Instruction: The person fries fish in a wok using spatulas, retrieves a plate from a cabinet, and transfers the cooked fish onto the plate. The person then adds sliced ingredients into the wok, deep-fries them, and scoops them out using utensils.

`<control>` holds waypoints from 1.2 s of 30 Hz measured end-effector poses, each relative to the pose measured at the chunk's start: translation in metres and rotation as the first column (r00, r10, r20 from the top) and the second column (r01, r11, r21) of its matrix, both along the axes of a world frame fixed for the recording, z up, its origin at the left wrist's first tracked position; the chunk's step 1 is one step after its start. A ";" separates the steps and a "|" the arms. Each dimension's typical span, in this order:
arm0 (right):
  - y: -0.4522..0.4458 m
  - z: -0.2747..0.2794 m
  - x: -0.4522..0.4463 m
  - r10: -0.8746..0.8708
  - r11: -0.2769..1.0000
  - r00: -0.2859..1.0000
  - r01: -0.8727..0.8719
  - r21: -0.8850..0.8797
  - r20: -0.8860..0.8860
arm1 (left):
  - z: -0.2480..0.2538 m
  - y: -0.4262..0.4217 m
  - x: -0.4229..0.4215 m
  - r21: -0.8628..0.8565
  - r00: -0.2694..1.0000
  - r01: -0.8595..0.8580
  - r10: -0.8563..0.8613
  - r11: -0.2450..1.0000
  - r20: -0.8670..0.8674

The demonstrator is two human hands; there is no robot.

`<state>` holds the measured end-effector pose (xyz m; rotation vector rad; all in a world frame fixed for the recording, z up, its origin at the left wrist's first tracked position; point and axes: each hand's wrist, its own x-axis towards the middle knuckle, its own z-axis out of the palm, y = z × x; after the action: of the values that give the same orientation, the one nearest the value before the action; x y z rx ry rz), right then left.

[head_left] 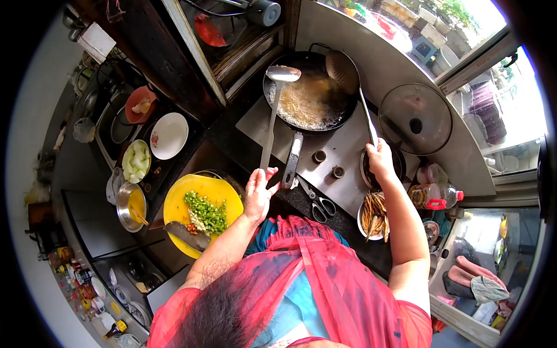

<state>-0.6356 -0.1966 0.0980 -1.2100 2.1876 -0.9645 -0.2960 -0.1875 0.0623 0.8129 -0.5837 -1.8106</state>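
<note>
My left hand (259, 194) is closed around the handle of a metal ladle (283, 74), whose head is raised over the left side of a black wok (310, 124). Pale bubbling oil (310, 101) covers the wok's bottom. With my right hand (380, 159) I grip a long-handled skimmer (342, 71); its perforated head tilts against the wok's far right rim. The wok's handle (293, 156) points toward me, just right of my left hand. Below my right forearm is a bowl of browned fried fish-like pieces (374, 214).
Left is a yellow cutting board (174, 203) with chopped greens (209, 213) and a cleaver (187, 235). Scissors (318, 206) lie before the stove (342, 145). A glass lid (415, 119) leans at right near an oil bottle (438, 196). A white plate (169, 135) sits left.
</note>
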 end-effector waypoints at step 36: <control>0.006 0.065 0.024 -0.079 0.984 0.984 0.051 0.170 0.159 | -0.002 0.005 0.001 0.049 1.000 -0.004 0.004 0.999 -0.009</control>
<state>-0.6120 -0.1905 0.1626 -0.9532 2.1398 -0.8576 -0.2947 -0.1827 0.0599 0.8379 -0.5328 -1.8304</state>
